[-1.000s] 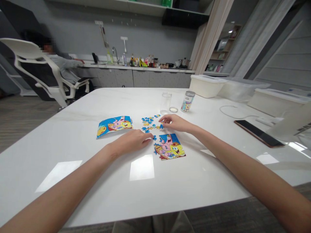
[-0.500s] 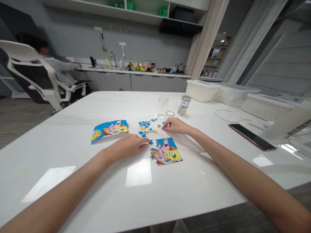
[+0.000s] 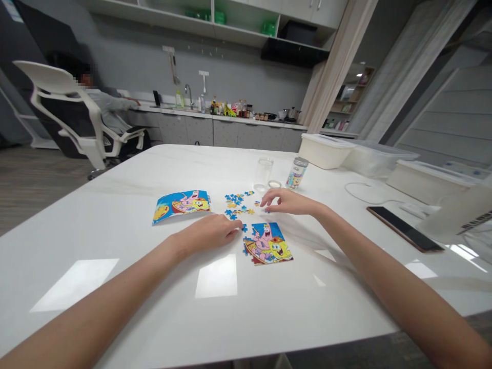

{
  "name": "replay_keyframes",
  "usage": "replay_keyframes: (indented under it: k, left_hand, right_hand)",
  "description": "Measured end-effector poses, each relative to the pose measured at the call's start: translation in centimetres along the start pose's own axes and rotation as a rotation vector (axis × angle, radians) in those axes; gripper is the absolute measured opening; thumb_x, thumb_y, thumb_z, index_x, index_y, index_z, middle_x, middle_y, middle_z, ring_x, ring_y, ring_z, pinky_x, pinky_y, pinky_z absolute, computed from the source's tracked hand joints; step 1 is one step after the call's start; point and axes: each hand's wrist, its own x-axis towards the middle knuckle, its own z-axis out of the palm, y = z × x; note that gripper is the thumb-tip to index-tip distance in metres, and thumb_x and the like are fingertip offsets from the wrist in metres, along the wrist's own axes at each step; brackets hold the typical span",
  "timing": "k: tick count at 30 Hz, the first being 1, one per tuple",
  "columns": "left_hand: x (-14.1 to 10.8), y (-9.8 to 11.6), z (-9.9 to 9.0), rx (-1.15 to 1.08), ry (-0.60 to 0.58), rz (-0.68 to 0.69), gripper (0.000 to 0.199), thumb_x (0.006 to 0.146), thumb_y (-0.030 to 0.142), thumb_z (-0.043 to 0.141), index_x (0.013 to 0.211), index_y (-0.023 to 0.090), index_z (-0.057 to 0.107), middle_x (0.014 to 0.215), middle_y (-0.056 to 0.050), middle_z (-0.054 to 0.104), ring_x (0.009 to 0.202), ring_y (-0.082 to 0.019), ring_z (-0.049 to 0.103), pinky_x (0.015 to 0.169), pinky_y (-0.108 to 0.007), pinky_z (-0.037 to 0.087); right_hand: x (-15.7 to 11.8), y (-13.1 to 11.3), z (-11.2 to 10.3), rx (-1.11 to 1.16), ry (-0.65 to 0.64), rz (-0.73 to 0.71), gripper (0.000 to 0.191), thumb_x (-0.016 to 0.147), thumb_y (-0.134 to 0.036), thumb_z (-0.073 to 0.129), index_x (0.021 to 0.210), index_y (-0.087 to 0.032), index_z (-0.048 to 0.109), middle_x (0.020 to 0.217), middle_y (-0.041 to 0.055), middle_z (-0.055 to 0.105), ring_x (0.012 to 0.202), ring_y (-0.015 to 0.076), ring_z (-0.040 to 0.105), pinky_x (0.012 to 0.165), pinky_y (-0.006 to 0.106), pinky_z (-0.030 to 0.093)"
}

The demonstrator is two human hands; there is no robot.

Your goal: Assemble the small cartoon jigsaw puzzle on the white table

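A partly joined cartoon puzzle (image 3: 271, 243) lies flat on the white table, its left edge uneven. My left hand (image 3: 215, 230) rests at its upper left, a fingertip on a small blue piece (image 3: 245, 227). Beyond it, my right hand (image 3: 282, 201) has thumb and forefinger apart, with a small piece (image 3: 268, 209) beneath the thumb side. Loose blue and yellow pieces (image 3: 234, 199) are scattered left of my right hand. The curved picture sheet (image 3: 182, 204) lies to the left, showing the same cartoon figures.
Behind the pieces are a clear jar (image 3: 263, 174), its ring-like lid (image 3: 274, 184) and a printed can (image 3: 297, 173). A phone (image 3: 403, 228), a white cable and lidded boxes (image 3: 326, 151) are on the right. A person (image 3: 109, 108) sits far left.
The fingers of my right hand have spread from a pinch, and a small piece now shows under them. My left hand stays at the blue piece. The whole view has shifted slightly.
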Motion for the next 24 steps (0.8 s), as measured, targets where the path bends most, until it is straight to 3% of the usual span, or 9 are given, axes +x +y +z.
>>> replay_keyframes:
  k: [3,8,12,19,24]
  left_hand:
    - [0.0,0.1,0.1,-0.004,0.017,0.012,0.031,0.094,0.025,0.038,0.106,0.02,0.065,0.065,-0.004,0.063,0.058,-0.016,0.058,0.052,-0.026,0.035]
    - [-0.1,0.1,0.1,0.021,0.019,0.003,0.03,0.093,0.024,0.038,0.106,0.02,0.065,0.063,-0.004,0.061,0.058,-0.017,0.057,0.052,-0.026,0.034]
    - [-0.1,0.2,0.0,0.03,-0.007,0.006,0.029,0.093,0.024,0.038,0.106,0.021,0.064,0.064,-0.004,0.062,0.059,-0.017,0.057,0.052,-0.027,0.033]
    - [-0.2,0.4,-0.2,0.058,-0.018,0.019,0.027,0.093,0.022,0.038,0.106,0.019,0.061,0.067,-0.004,0.064,0.062,-0.018,0.06,0.053,-0.027,0.034]
    - [-0.2,0.6,-0.3,0.076,-0.027,0.019,0.027,0.093,0.022,0.037,0.105,0.019,0.061,0.066,-0.004,0.063,0.062,-0.018,0.06,0.052,-0.027,0.033]
  right_hand:
    - [1.6,-1.1,0.6,-0.029,0.086,0.071,0.026,0.083,-0.021,0.06,0.108,-0.017,0.067,0.107,0.0091,0.068,0.09,0.0169,0.063,0.076,0.027,0.05]
    - [7.0,-1.8,2.7,-0.318,0.043,0.077,0.031,0.084,-0.019,0.058,0.113,-0.013,0.067,0.11,0.0131,0.067,0.096,0.022,0.063,0.085,0.031,0.047]
    - [10.5,-1.2,3.6,-0.328,0.015,0.107,0.032,0.082,-0.02,0.062,0.112,-0.013,0.069,0.108,0.0122,0.07,0.095,0.0213,0.065,0.08,0.026,0.047]
    - [12.0,-0.3,3.7,-0.293,0.042,0.114,0.024,0.081,-0.012,0.06,0.101,-0.013,0.074,0.102,0.0098,0.073,0.091,0.0184,0.066,0.077,0.021,0.046]
    - [12.6,-1.3,4.3,-0.224,0.03,0.088,0.026,0.081,-0.029,0.067,0.102,-0.016,0.074,0.102,0.0068,0.073,0.087,0.0162,0.066,0.074,0.02,0.045]
